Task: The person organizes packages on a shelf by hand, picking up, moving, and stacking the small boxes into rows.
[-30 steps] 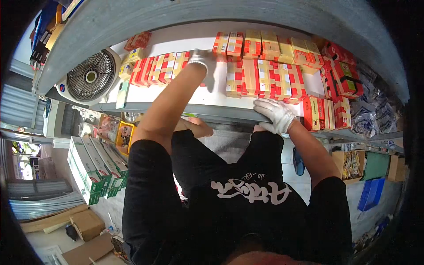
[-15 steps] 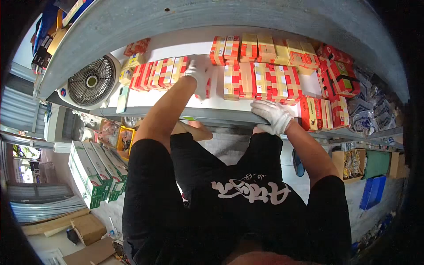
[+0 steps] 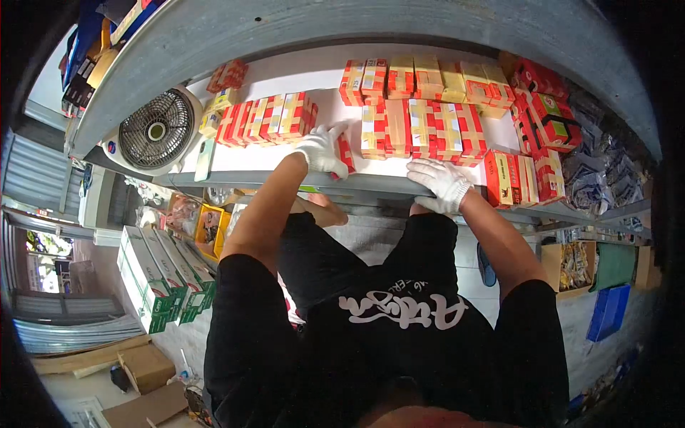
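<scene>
In the head view my left hand [image 3: 322, 151], in a white glove, is closed round a small red box [image 3: 345, 153] near the shelf's front edge; the glove hides much of the box. To its left stands a row of red and tan taped boxes [image 3: 267, 118]. My right hand [image 3: 439, 184], also gloved, lies flat on the shelf's front edge [image 3: 385, 183] with its fingers stretched out. Just beyond it is another row of taped boxes [image 3: 422, 130], and to its right are red boxes [image 3: 505, 178].
A round-grilled fan [image 3: 157, 132] stands at the shelf's left end, with a phone-like slab [image 3: 204, 160] beside it. Plastic-wrapped packets [image 3: 603, 167] fill the right end. A metal beam [image 3: 371, 20] crosses above. Below left are long green-and-white cartons [image 3: 146, 282] and a yellow bin [image 3: 214, 228].
My left hand has moved down towards the shelf's front edge, away from the end of the left row, and the small red box shows beside it. My right hand has stayed in place.
</scene>
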Demonstrator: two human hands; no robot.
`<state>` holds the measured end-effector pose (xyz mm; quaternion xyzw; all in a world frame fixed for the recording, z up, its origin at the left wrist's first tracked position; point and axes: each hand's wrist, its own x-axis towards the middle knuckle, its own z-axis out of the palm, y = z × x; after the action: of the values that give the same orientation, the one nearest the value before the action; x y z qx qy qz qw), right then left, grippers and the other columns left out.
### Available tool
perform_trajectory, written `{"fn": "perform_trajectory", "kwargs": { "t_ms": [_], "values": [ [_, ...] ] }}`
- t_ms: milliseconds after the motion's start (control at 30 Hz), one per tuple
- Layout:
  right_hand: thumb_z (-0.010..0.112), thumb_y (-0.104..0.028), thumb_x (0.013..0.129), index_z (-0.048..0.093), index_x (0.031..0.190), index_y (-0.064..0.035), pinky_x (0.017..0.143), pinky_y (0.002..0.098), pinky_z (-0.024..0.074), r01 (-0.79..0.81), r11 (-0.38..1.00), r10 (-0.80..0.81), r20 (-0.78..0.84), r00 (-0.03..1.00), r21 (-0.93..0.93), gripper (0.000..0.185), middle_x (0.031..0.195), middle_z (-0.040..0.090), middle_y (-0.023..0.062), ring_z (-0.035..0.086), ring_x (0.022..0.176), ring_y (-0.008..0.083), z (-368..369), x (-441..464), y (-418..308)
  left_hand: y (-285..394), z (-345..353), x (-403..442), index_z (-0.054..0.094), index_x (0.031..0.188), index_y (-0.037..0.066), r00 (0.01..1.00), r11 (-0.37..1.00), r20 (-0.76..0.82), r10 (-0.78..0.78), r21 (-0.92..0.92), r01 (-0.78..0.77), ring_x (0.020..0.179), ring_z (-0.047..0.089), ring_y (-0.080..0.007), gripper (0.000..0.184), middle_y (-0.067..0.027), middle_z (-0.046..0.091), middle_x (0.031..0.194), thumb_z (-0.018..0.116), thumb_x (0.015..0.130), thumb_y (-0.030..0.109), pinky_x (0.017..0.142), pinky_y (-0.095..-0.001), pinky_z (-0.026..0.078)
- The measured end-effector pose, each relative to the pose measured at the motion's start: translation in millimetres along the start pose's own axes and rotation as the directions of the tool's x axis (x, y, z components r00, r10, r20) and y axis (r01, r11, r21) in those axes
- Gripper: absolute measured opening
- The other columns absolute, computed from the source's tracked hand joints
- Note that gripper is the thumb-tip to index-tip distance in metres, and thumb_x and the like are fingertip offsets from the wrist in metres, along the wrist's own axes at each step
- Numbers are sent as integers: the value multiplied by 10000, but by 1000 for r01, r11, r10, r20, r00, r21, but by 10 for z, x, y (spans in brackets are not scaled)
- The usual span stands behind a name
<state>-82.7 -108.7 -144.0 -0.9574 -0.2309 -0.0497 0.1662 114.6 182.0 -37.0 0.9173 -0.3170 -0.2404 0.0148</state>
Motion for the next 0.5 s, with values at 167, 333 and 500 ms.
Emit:
{"fn": "perform_trajectory", "kwargs": {
  "t_ms": [167, 333, 500],
  "values": [
    [873, -295, 748, 653, 1344, -86, 1113, 491, 495, 53, 999, -53, -53, 997, 10, 668, 1492, 607, 115, 560, 1414, 308, 57, 9, 53, 21, -155, 15, 307, 1671, 97, 991, 998, -123, 50, -31, -54, 1391, 502, -501, 1383, -374, 463, 1496, 924, 489, 463, 1159, -485, 452],
    [863, -278, 749, 652, 1354, -89, 1102, 490, 501, 66, 997, -63, -84, 994, 35, 667, 1490, 610, 111, 569, 1405, 309, 29, -5, 24, 439, -502, 77, 316, 1661, 82, 967, 974, -202, 158, 192, -120, 1395, 505, -467, 1314, -297, 495, 1506, 893, 538, 446, 1125, -504, 486],
    [847, -330, 791, 611, 1418, -116, 1109, 497, 471, -26, 999, 25, 29, 999, 37, 704, 1560, 548, 93, 521, 1444, 304, -69, 12, -43, 700, -438, 375, 281, 1676, 76, 982, 966, -86, 167, 212, -145, 1501, 405, -437, 1376, -284, 389, 1621, 924, 549, 534, 1214, -462, 414]
  ]
}}
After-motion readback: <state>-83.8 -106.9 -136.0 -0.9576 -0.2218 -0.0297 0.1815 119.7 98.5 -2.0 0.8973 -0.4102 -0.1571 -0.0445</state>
